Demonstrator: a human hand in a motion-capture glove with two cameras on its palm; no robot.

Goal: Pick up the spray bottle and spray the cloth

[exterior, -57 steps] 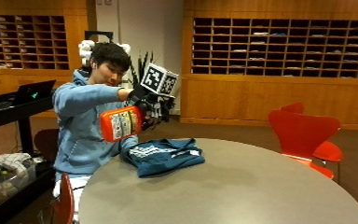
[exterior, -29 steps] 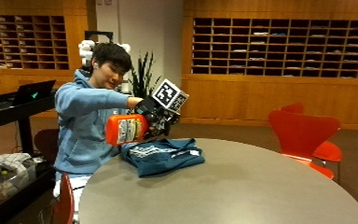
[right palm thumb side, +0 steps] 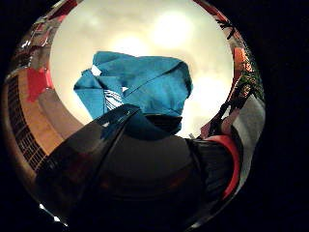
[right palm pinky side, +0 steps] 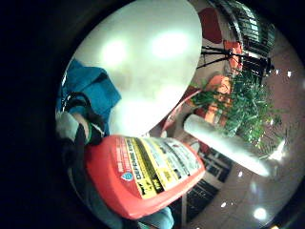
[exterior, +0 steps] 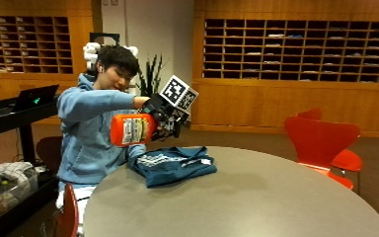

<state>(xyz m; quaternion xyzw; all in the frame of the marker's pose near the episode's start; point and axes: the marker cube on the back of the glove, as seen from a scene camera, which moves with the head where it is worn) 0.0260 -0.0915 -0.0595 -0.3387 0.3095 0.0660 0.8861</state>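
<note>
black-gloved right hand (exterior: 165,118): wrapped round orange plastic spray bottle (exterior: 132,129), up in the air | crumpled blue cloth (exterior: 171,164): near edge of round grey table (exterior: 255,197), under bottle

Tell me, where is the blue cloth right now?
In the outside view the blue cloth lies crumpled on the round grey table, at the edge nearest the person, just below the orange spray bottle held in the gloved right hand.

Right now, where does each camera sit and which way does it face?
Outside view: across the table, facing the person; gloved right hand holds the spray bottle above the cloth.
Little finger side palm view: on the palm, facing the bottle's label; a sleeve shows.
Thumb side palm view: looks down at the cloth.
All three share the cloth and table.
</note>
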